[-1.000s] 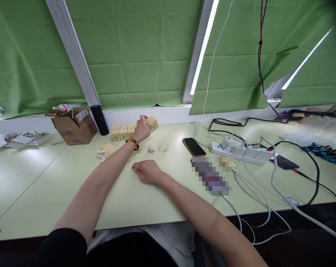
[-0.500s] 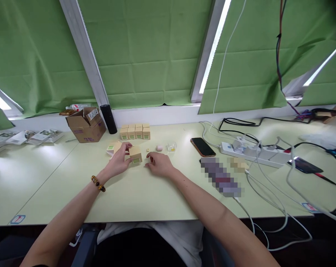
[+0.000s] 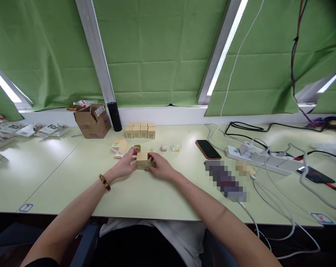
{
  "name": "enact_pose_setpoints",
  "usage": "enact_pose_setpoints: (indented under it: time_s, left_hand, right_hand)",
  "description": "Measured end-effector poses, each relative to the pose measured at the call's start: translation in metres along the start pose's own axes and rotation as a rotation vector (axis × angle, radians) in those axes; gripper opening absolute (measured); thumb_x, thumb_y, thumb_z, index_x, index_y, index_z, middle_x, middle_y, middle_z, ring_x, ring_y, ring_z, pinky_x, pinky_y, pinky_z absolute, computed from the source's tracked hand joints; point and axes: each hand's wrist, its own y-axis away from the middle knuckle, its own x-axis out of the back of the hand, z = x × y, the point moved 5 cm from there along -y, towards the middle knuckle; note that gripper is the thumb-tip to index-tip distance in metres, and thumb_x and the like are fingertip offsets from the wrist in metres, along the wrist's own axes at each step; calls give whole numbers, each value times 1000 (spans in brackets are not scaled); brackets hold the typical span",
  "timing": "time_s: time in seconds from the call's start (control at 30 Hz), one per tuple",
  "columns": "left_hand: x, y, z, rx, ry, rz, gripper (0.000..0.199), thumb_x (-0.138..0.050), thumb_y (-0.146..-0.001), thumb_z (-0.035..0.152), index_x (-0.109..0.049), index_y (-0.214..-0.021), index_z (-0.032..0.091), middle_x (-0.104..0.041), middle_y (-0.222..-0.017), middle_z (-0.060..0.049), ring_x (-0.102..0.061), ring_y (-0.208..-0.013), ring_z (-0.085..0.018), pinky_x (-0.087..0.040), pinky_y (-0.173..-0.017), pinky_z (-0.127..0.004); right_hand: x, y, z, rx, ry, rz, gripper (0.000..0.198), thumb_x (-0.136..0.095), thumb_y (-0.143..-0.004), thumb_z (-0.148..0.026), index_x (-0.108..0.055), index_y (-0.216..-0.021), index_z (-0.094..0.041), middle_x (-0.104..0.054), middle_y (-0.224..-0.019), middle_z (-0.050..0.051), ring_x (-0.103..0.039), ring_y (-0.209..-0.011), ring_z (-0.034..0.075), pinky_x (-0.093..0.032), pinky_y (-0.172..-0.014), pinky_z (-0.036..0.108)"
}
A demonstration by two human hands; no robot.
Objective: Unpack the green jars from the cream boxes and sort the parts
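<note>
A small tan cardboard box (image 3: 142, 158) with a green-edged label stands between my two hands, upright and close to the tabletop; I cannot tell if it touches. My left hand (image 3: 125, 164) grips its left side with thumb and fingers. On its right side, my right hand (image 3: 161, 166) holds it the same way. Just behind lies a green piece (image 3: 138, 146), partly hidden by my left fingers. Left of it sits an opened tan box (image 3: 119, 147). A tiny yellow piece (image 3: 152, 149), a pale pink cylinder (image 3: 163, 148) and a clear container (image 3: 176, 148) lie to the right.
Several matching boxes (image 3: 140, 131) stand in a row at the back. A larger carton (image 3: 92, 122) and black cylinder (image 3: 114, 116) are behind left, with plastic packets (image 3: 49, 129) farther left. A phone (image 3: 208, 149), power strip (image 3: 263, 159) and tangled cables occupy the right.
My right hand has closed in on the box and now grips it too. The box has turned to face me more squarely. The green piece behind it has come into view.
</note>
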Motion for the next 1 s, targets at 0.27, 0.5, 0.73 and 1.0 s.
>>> enact_pose_setpoints:
  time_s: [0.27, 0.5, 0.73, 1.0]
  left_hand:
    - [-2, -3, -21, 19, 54, -27, 62, -73, -88, 31, -41, -142, 28, -62, -135, -12, -64, -125, -26, -52, -110, -51]
    - [-2, -7, -33, 51, 162, -18, 59, -72, -90, 38, -42, -139, 24, -69, -126, -13, -69, -104, -22, -55, -94, -42]
    - [-1, -4, -25, 40, 21, -15, 61, -66, -93, 35, -38, -146, 25, -67, -132, -13, -66, -117, -25, -52, -98, -44]
    - [-1, -1, -21, 83, -163, 9, 67, -69, -86, 34, -47, -149, 29, -70, -127, -10, -64, -126, -31, -53, -99, -46]
  right_hand:
    - [0, -2, 7, -39, -112, 1, 62, -78, -85, -32, -50, -140, -23, -67, -126, 9, -63, -106, 22, -52, -88, 36]
    - [-1, -4, 14, -76, -271, -4, 70, -76, -86, -36, -43, -147, -25, -71, -120, 7, -65, -101, 20, -53, -85, 34]
    - [-1, -3, 12, -49, -198, 17, 68, -77, -86, -37, -45, -145, -23, -69, -121, 8, -64, -106, 22, -53, -89, 36]
    - [3, 1, 5, -6, -84, 1, 75, -77, -84, -33, -42, -149, -24, -62, -130, 10, -60, -116, 24, -53, -96, 38]
